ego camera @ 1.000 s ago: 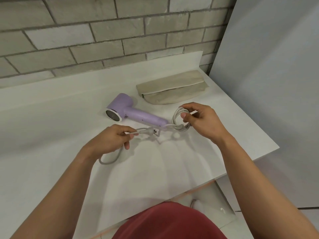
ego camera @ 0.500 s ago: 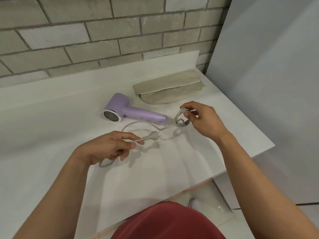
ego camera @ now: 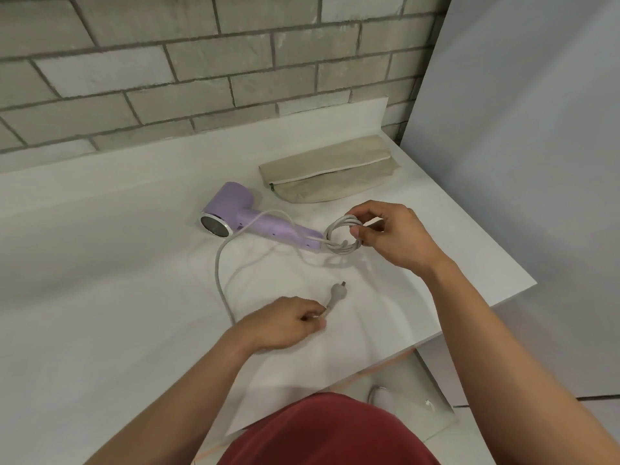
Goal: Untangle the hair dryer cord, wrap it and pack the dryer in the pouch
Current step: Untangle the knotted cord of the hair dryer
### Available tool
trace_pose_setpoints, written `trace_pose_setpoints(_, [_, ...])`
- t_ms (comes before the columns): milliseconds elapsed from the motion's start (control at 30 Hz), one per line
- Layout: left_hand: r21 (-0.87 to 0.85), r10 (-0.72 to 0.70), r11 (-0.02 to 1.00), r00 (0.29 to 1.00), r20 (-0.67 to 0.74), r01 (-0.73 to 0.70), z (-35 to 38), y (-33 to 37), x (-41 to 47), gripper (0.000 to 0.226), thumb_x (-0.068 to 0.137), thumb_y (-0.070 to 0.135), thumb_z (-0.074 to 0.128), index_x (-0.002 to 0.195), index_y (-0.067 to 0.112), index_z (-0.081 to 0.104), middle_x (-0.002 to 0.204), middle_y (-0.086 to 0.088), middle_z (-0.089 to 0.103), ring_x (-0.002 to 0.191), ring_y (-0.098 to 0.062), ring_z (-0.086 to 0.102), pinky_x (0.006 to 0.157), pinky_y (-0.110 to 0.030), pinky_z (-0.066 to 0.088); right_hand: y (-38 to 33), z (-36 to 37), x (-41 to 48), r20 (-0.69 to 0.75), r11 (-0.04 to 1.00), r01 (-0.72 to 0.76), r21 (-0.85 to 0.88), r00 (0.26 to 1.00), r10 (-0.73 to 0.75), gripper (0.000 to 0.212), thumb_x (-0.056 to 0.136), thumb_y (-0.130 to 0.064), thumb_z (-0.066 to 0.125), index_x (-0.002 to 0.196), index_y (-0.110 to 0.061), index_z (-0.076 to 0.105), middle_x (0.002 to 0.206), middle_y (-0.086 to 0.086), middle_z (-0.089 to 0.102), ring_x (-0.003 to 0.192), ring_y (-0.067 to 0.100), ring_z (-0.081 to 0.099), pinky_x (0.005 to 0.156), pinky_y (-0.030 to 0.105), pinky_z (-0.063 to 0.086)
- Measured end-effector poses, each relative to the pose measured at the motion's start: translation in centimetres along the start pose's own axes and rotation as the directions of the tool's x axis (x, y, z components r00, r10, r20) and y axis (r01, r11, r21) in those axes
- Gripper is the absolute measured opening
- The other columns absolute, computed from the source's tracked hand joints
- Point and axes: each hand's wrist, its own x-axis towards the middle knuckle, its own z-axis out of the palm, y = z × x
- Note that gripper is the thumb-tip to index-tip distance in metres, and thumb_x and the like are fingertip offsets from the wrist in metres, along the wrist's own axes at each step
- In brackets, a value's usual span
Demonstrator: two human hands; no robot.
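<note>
A lilac hair dryer [ego camera: 240, 213] lies on the white counter [ego camera: 100, 280], nozzle toward me at the left. Its grey cord [ego camera: 219, 273] runs from the handle end in a wide arc over the dryer and down the counter. My right hand [ego camera: 392, 238] pinches a small coil of cord [ego camera: 342, 236] right at the handle's end. My left hand [ego camera: 285, 322] grips the cord just behind the grey plug [ego camera: 338, 293], which sticks out past my fingers. A beige zip pouch [ego camera: 328, 174] lies flat behind the dryer.
A grey brick wall [ego camera: 201, 62] backs the counter. A pale panel [ego camera: 520, 129] stands at the right, beyond the counter's right edge. The front edge runs diagonally near my red-clad lap [ego camera: 328, 431]. Floor tiles show below at the right.
My left hand has pulled the plug end toward me and away from the coil, drawing out a long loose arc of cord. My right hand keeps its hold on the coil.
</note>
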Motion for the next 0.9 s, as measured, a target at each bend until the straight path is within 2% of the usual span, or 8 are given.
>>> trace_pose_setpoints(100, [0.090, 0.019, 0.996, 0.979, -0.203, 0.000, -0.9, 0.3, 0.3, 0.043, 0.098, 0.046, 0.062, 0.136, 0.027, 0.061, 0.120, 0.002, 0.059, 0.115, -0.015, 0.058, 0.104, -0.034, 0.045, 0.2, 0.3, -0.3, 0.029, 0.999, 0.006, 0.036, 1.000, -0.007, 0.025, 0.096, -0.010, 0.071, 0.108, -0.032, 0.073, 0.095, -0.008, 0.073, 0.079, 0.020, 0.076, 0.086, 0.049, 0.061])
trace_pose_setpoints(233, [-0.307, -0.081, 0.951, 0.915, -0.396, -0.049, -2.5, 1.7, 0.2, 0.035, 0.092, 0.038, 0.072, 0.126, 0.032, 0.066, 0.112, 0.011, 0.066, 0.104, -0.005, 0.066, 0.095, -0.030, 0.054, 0.2, 0.7, -0.7, 0.056, 0.998, -0.007, 0.063, 0.998, 0.004, 0.020, 0.096, -0.008, 0.069, 0.100, -0.027, 0.068, 0.096, -0.009, 0.070, 0.079, 0.024, 0.075, 0.085, 0.054, 0.061])
trace_pose_setpoints(333, [-0.553, -0.115, 0.832, 0.956, -0.269, -0.055, -3.7, 3.0, -0.6, 0.031, 0.094, 0.030, 0.069, 0.124, 0.031, 0.066, 0.106, 0.009, 0.072, 0.101, -0.011, 0.072, 0.097, -0.042, 0.058, 0.0, 0.8, -0.9, 0.074, 0.997, -0.019, 0.077, 0.997, 0.013, 0.019, 0.093, -0.006, 0.072, 0.095, -0.024, 0.068, 0.098, -0.009, 0.070, 0.082, 0.028, 0.074, 0.087, 0.055, 0.060])
trace_pose_setpoints(467, [-0.217, 0.080, 0.974, 0.995, 0.057, -0.065, -6.7, 6.3, -5.2, 0.033, 0.099, 0.038, 0.066, 0.130, 0.028, 0.068, 0.108, 0.010, 0.076, 0.097, -0.012, 0.075, 0.088, -0.034, 0.061, -0.2, 0.6, -1.0, 0.049, 0.997, -0.056, 0.045, 0.997, 0.053, 0.017, 0.091, -0.007, 0.076, 0.092, -0.022, 0.068, 0.095, -0.012, 0.072, 0.080, 0.016, 0.076, 0.072, 0.039, 0.054])
trace_pose_setpoints(533, [-0.330, 0.201, 0.933, 0.967, 0.153, -0.142, -8.8, 7.6, -7.6, 0.024, 0.101, 0.030, 0.064, 0.121, 0.021, 0.074, 0.107, -0.001, 0.078, 0.093, -0.016, 0.077, 0.072, -0.030, 0.062, -0.2, 0.5, -1.0, 0.019, 0.996, -0.071, 0.052, 0.997, 0.070, 0.016, 0.090, -0.009, 0.077, 0.089, -0.020, 0.067, 0.092, -0.009, 0.075, 0.077, 0.011, 0.076, 0.067, 0.031, 0.047])
trace_pose_setpoints(633, [-0.542, 0.263, 0.792, 0.958, -0.111, -0.280, -11.4, 7.4, -8.7, 0.019, 0.098, 0.026, 0.062, 0.092, 0.019, 0.079, 0.078, -0.008, 0.073, 0.060, -0.016, 0.069, 0.045, -0.024, 0.048, -0.1, 0.7, -1.1, -0.009, 0.991, -0.088, 0.101, 0.996, 0.089, 0.016, 0.090, -0.010, 0.080, 0.088, -0.015, 0.064, 0.091, -0.009, 0.077, 0.078, 0.010, 0.077, 0.069, 0.029, 0.047])
trace_pose_setpoints(733, [-0.595, 0.026, 0.714, 0.864, -0.502, -0.368, -12.4, 5.1, -5.6, 0.023, 0.102, 0.012, 0.059, 0.084, 0.015, 0.073, 0.067, -0.003, 0.061, 0.052, -0.011, 0.050, 0.043, -0.022, 0.035, 0.1, 0.6, -1.1, 0.015, 0.979, -0.099, 0.176, 0.995, 0.098, 0.020, 0.089, -0.009, 0.081, 0.089, -0.013, 0.062, 0.091, -0.007, 0.079, 0.082, 0.013, 0.078, 0.079, 0.033, 0.054])
trace_pose_setpoints(900, [-0.427, -0.011, 0.879, 0.887, -0.461, -0.211, -9.7, 3.2, 0.1, 0.032, 0.093, 0.014, 0.074, 0.121, 0.028, 0.068, 0.107, 0.005, 0.068, 0.085, -0.010, 0.068, 0.071, -0.033, 0.059, 0.5, 0.8, -1.3, 0.051, 0.896, -0.045, 0.442, 0.998, 0.025, 0.025, 0.083, 0.000, 0.084, 0.089, -0.004, 0.060, 0.095, 0.006, 0.076, 0.096, 0.028, 0.079, 0.092, 0.044, 0.057])
